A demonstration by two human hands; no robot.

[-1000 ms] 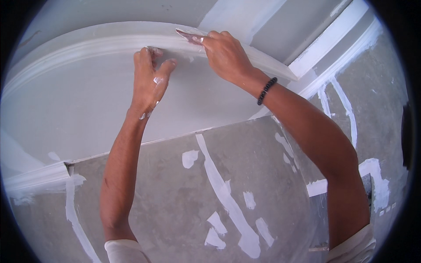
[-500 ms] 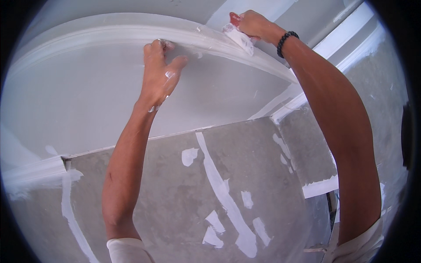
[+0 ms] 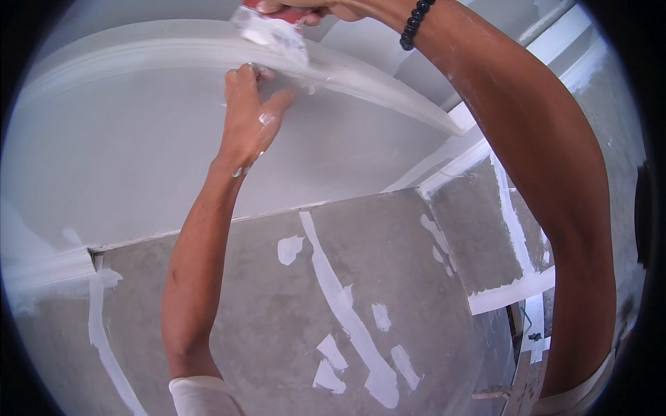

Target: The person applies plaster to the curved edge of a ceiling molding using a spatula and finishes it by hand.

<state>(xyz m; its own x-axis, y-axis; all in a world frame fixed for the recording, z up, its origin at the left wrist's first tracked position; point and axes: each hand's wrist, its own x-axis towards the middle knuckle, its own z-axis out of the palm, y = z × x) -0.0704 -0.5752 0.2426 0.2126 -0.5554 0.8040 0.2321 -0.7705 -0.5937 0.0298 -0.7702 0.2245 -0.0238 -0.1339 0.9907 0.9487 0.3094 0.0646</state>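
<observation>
A curved white moulding [image 3: 152, 50] arcs across the upper part of the view. My right hand [image 3: 322, 10], cut off by the top edge, grips a putty knife [image 3: 283, 14] by its red part. White paste [image 3: 267, 33] coats the blade, which lies over the moulding's face. Just below it, my left hand [image 3: 248, 114] reaches up with bent fingertips at the moulding's lower edge. Its thumb stands apart, and I see nothing held in it. White smears mark the back of this hand and the wrist. A black beaded bracelet [image 3: 415, 24] circles my right wrist.
Beneath the moulding is a smooth pale grey panel [image 3: 159, 152]. A grey wall [image 3: 243, 312] with white filler patches [image 3: 340, 284] meets it. At the left edge a length of white cornice [image 3: 55, 270] ends. Wooden boards [image 3: 522, 381] stand low at the right.
My right hand has swept the putty knife leftward along the moulding, to just above my left hand. The left hand keeps nearly the same place. The view has shifted slightly.
</observation>
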